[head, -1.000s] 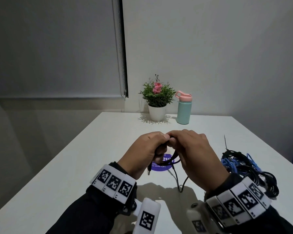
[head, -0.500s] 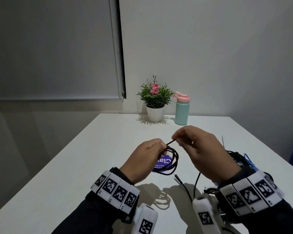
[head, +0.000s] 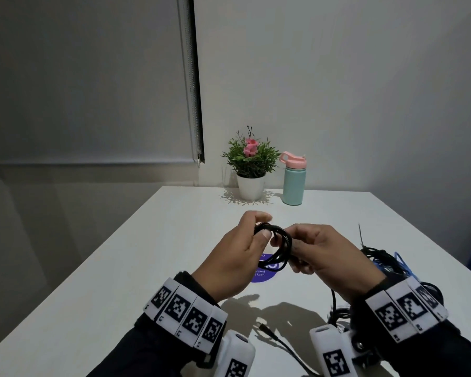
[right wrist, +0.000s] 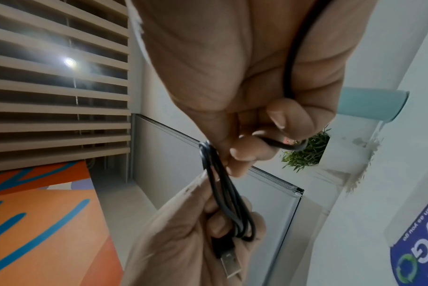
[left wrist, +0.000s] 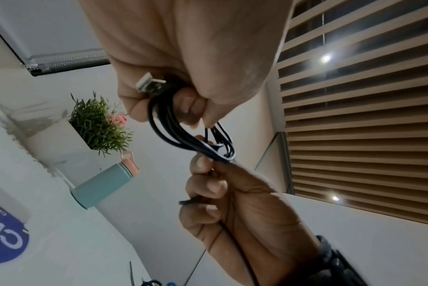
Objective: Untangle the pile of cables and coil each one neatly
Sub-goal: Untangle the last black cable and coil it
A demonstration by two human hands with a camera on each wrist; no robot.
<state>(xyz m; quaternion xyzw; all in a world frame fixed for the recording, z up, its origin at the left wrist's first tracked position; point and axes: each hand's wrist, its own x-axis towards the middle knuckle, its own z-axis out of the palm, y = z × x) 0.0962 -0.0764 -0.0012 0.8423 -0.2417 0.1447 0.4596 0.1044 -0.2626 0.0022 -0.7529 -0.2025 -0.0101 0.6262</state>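
At the centre of the head view, the left hand (head: 230, 261) grips a small coil of black cable (head: 276, 247) between thumb and curled fingers, raised above the white table (head: 120, 281). The cable's USB plug (left wrist: 149, 84) sits tucked inside that grip. The right hand (head: 329, 261) pinches the coil's other side, the loose length running through its palm. At the right edge lies the pile of tangled black and blue cables (head: 386, 261)
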